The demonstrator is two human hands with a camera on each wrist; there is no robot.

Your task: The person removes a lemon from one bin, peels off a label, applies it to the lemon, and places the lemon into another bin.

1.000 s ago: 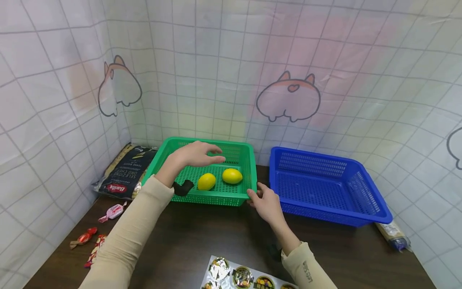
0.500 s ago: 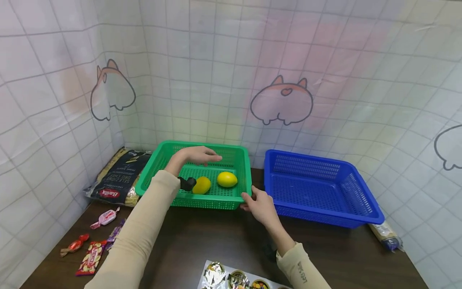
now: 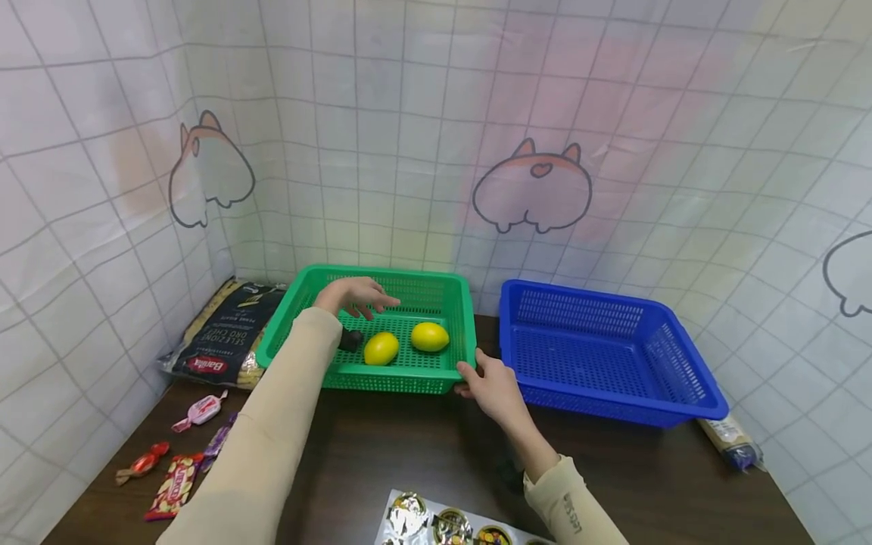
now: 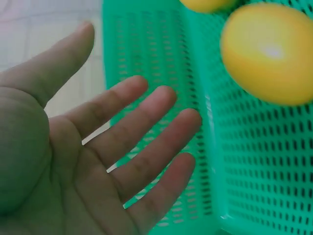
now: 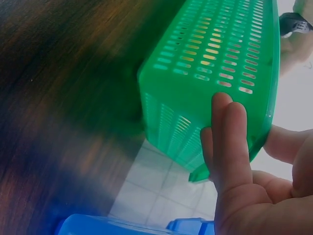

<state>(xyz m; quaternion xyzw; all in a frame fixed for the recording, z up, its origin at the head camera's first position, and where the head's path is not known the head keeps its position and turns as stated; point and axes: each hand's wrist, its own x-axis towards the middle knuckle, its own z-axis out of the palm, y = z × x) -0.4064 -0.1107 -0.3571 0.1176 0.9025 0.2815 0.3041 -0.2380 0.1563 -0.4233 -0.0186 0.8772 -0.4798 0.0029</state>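
Two yellow lemons, one at the left (image 3: 381, 349) and one at the right (image 3: 430, 337), lie inside a green perforated plastic basket (image 3: 398, 379). My left hand (image 3: 357, 294) hovers over the basket's left half, holding nothing. In the left wrist view its fingers are spread and fairly straight, apart from the nearer lemon (image 4: 271, 53). At the front right corner, my right hand (image 3: 496, 387) grips the basket's rim. The right wrist view has the thumb over the rim and fingers against the outer wall of the basket (image 5: 210, 54).
A blue basket (image 3: 606, 409) stands to the right, with a packet (image 3: 732, 443) beyond it. A black pasta bag (image 3: 228, 333) lies left of the green basket. Several wrapped sweets, one pink (image 3: 201, 411), are at the left. A foil sheet with round stickers (image 3: 450, 522) lies in front.
The left hand has drawn back leftward over the green basket, its fingers drooping a little more. The head view has shifted slightly. The right hand keeps its hold on the rim.
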